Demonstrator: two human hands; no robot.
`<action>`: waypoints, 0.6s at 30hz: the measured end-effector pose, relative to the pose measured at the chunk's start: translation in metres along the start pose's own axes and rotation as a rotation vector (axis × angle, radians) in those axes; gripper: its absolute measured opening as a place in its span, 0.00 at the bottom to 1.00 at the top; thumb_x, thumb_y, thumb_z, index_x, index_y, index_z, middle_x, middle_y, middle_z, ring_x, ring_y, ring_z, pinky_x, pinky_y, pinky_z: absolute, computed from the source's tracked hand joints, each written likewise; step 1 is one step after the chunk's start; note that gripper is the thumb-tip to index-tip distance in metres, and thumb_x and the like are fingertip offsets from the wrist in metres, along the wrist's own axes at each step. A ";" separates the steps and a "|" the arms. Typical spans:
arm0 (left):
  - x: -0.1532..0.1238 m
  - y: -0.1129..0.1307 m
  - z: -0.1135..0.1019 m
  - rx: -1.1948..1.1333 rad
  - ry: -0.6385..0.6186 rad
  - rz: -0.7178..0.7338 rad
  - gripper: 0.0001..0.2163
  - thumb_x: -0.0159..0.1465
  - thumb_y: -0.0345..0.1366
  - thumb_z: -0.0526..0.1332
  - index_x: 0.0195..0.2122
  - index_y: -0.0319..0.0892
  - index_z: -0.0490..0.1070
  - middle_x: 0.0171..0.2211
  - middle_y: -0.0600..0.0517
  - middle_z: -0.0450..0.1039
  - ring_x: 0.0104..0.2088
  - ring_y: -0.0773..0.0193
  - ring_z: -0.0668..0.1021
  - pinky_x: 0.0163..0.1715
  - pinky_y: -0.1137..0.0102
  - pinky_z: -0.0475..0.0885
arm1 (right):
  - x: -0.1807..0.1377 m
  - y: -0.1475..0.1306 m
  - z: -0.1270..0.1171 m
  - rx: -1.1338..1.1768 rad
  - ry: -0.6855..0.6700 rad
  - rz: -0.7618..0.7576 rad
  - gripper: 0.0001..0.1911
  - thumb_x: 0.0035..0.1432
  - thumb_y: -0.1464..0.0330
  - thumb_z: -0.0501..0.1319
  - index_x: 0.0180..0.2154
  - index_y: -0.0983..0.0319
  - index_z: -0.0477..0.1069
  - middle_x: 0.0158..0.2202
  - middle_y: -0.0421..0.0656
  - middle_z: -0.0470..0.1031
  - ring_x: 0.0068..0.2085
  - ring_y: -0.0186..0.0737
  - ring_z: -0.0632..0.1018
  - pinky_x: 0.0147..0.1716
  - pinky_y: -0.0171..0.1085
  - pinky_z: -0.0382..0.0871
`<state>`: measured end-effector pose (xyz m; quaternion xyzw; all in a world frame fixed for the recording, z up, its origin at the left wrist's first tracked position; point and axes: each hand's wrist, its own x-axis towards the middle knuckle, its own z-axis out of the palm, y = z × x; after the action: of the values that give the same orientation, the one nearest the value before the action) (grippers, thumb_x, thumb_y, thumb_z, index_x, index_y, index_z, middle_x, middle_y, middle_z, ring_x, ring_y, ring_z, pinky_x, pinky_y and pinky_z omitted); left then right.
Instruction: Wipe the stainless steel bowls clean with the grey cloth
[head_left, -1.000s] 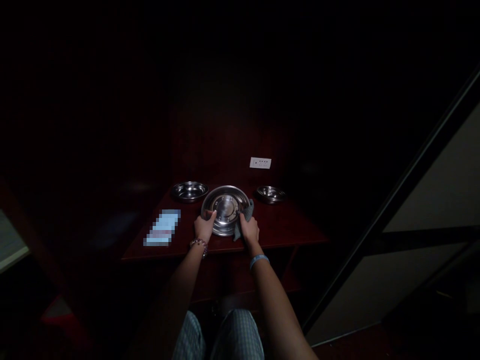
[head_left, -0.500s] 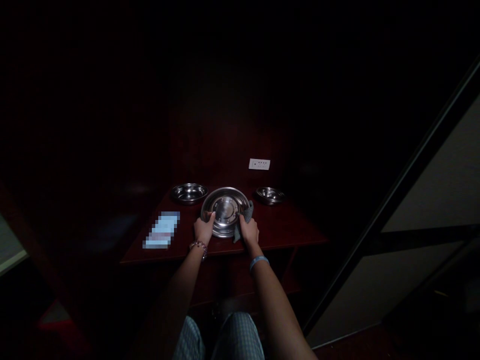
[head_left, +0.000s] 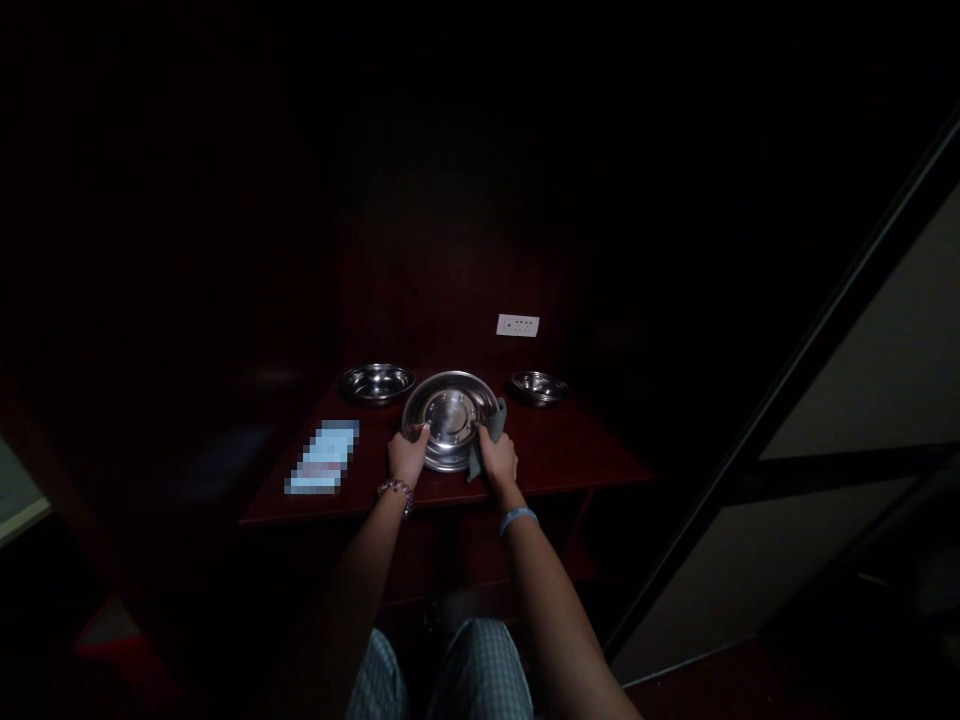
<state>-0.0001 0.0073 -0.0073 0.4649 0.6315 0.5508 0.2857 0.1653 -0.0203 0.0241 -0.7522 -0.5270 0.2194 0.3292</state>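
A round, shiny steel bowl (head_left: 451, 412) is tilted towards me above the front of a dark red table (head_left: 577, 450). My left hand (head_left: 408, 456) grips its lower left rim, the thumb over the inside. On the right side of the rim, my right hand (head_left: 498, 458) is closed with its thumb inside the bowl. A grey-green cloth (head_left: 475, 462) is pinched between that hand and the bowl, and part of it hangs down. The fingers behind the bowl are hidden.
Behind to the left sits a wide steel bowl (head_left: 377, 384); behind to the right, a smaller steel bowl (head_left: 538, 388). A blurred-out bright rectangle (head_left: 324, 457) lies at the table's left. A white socket plate (head_left: 517, 325) is on the back wall. A pale panel (head_left: 840, 390) stands at right.
The view has shifted very slightly. Both hands keep the same hold on the bowl and cloth, with hardly any movement.
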 end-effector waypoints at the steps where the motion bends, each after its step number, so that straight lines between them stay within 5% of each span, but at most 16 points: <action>1: 0.000 -0.001 0.000 -0.010 -0.004 0.001 0.09 0.63 0.35 0.66 0.39 0.37 0.83 0.40 0.40 0.85 0.43 0.54 0.85 0.42 0.70 0.75 | 0.000 0.000 0.000 0.008 0.004 0.007 0.30 0.70 0.51 0.48 0.53 0.65 0.78 0.53 0.56 0.80 0.56 0.56 0.81 0.56 0.46 0.71; 18: -0.001 0.000 0.001 -0.058 -0.024 -0.011 0.07 0.60 0.34 0.67 0.37 0.36 0.83 0.40 0.40 0.85 0.43 0.54 0.85 0.43 0.70 0.75 | 0.000 0.000 0.000 0.008 -0.001 0.024 0.30 0.70 0.50 0.49 0.57 0.63 0.76 0.51 0.54 0.81 0.57 0.52 0.80 0.57 0.43 0.70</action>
<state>0.0008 0.0069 -0.0072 0.4597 0.6143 0.5616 0.3097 0.1652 -0.0204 0.0244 -0.7570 -0.5173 0.2259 0.3291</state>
